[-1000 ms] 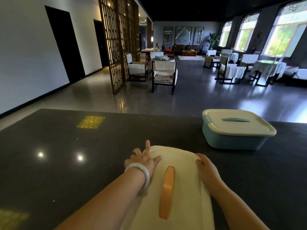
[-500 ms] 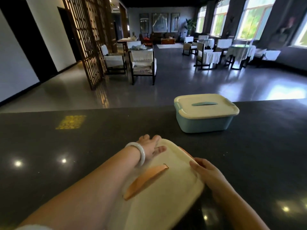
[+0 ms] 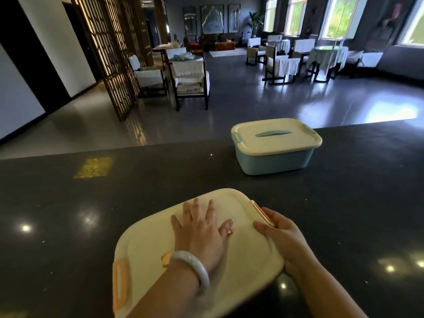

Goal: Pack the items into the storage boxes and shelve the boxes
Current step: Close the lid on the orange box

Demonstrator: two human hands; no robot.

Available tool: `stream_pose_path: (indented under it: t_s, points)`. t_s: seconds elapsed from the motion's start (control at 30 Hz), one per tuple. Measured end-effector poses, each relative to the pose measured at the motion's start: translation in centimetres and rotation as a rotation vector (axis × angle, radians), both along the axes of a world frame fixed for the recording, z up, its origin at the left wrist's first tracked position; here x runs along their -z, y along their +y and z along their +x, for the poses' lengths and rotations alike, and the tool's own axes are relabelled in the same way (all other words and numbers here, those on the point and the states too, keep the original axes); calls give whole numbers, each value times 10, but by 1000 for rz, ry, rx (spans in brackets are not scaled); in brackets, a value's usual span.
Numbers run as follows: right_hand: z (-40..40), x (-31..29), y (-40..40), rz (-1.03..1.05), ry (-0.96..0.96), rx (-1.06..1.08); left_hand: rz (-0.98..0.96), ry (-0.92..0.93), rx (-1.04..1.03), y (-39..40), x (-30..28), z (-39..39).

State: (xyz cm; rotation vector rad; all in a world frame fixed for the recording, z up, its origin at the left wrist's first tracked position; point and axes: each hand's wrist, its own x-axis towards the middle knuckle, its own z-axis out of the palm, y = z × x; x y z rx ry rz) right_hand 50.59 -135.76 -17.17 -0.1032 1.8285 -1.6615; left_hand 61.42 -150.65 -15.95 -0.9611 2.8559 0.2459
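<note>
A storage box with a cream lid and orange latches lies on the dark counter right in front of me. My left hand presses flat on the lid's middle, fingers spread, covering most of its orange handle. My right hand curls around the lid's right edge at the orange latch. Another orange latch shows at the lid's left end. A blue storage box with a cream lid and blue handle stands shut farther back on the right.
The counter's far edge runs just behind the blue box. Beyond it is a grey floor with chairs, covered tables and a wooden lattice screen at the left.
The cream-lidded box has turned so its long side lies across me. My left hand moved from the lid's far edge onto its middle; my right hand stays at the right edge.
</note>
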Motion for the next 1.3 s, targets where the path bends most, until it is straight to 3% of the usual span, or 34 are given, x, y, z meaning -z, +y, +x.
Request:
stream_pose_path:
  t_s: [0.27, 0.5, 0.77, 1.13, 1.3]
  points:
    - [45, 18, 10, -50, 27, 128, -2, 29, 175, -23, 10, 6]
    - [45, 18, 14, -130, -124, 70, -49, 49, 193, -22, 15, 9]
    - [48, 18, 15, -156, 42, 66, -34, 32, 180, -19, 16, 7]
    - [39, 16, 17, 133, 323, -98, -24, -28, 181, -18, 10, 7]
    - [35, 18, 17, 186, 422, -115, 107, 19, 265, -21, -6, 25]
